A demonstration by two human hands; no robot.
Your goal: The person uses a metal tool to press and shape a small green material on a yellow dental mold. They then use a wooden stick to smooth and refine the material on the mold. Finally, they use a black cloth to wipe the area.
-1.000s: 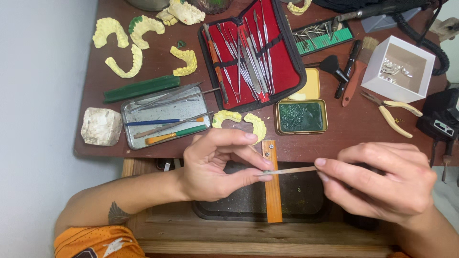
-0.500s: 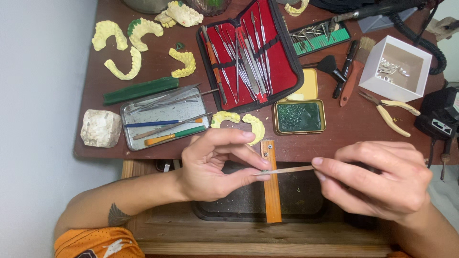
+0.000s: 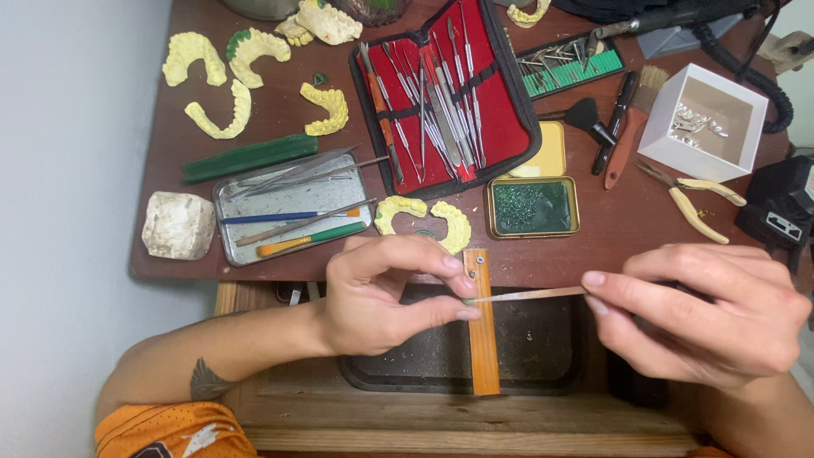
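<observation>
The left hand (image 3: 381,293) is curled, and its thumb and first finger pinch something very small, too small to tell what it is. The pinch sits right against the top part of an orange wooden peg (image 3: 482,326) that sticks out from the edge of the brown surface (image 3: 280,119). The right hand (image 3: 712,318) has its grip closed on a thin flat file (image 3: 527,294). It holds the file by one end, and the other end touches the small thing in the left hand's pinch. The file lies almost flat, stretched between the two hands. Under the hands is a dark tray (image 3: 543,339).

On the surface, just past the peg, lies a yellow tooth mold (image 3: 424,220). Beside it is a small green tin (image 3: 532,206). To the left is a metal tray (image 3: 288,208) with pens and sticks in it, and next to that a white lump (image 3: 178,225). Farther back is an open red case (image 3: 445,93) full of metal tools. A white box (image 3: 704,123) and yellow pliers (image 3: 695,199) are near the right side.
</observation>
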